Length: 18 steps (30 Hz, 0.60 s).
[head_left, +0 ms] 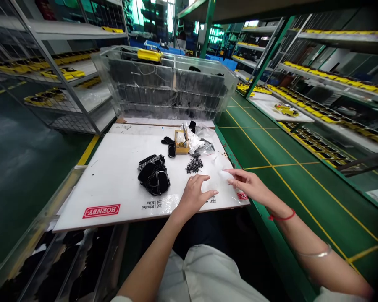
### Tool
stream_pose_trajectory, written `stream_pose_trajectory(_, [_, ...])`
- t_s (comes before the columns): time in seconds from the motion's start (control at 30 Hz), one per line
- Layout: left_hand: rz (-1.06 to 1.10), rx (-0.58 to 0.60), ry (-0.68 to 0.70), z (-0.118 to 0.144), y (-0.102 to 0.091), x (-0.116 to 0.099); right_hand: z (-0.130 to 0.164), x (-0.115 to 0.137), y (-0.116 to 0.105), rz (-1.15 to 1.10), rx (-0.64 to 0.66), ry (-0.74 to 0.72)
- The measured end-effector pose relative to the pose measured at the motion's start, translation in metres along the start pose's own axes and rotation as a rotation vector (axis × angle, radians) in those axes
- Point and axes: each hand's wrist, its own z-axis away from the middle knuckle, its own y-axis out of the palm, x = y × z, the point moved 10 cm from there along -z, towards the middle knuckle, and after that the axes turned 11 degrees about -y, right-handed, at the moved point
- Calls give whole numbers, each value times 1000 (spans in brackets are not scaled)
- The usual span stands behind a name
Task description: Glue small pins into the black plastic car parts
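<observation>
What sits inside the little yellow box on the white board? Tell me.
The yellow box holds thin metal tools standing upright against its rim. Its floor and any small parts lower down are hidden by its walls and the crumpled clear bag beside it.

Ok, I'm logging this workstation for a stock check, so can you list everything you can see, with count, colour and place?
white board: one, white with a red HORNBY label, lying as the work surface.
black parts: one pile, black, mid-board.
small screws: one heap, dark, right of the black parts.
small box: one, yellow-brown, far side of the board, tools standing in it.
plastic bags: a few, clear, beside the small box.
clear bin: one, transparent, behind the board, a yellow item on top.
shelving racks: several, grey, both sides, carrying yellow parts.
floor: green with yellow lines.
left hand: resting on the board's near edge, on clear film.
right hand: beside it, pinching something small and pale; red string at the wrist.
</observation>
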Motion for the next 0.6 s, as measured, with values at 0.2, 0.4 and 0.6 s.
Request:
stream_pose_trajectory(0.2, [-35, 19, -14, 6, 15, 10, 8, 1, 0, 278, 135, -96])
stream_pose_trajectory(0.4, [-50, 0, -44, 6, 19, 15, 7, 14, 8, 532, 237, -225])
stream_pose_trajectory(0.6, [-65, -18, -34, 7, 21, 15, 7, 9, 9, 608, 310, -215])
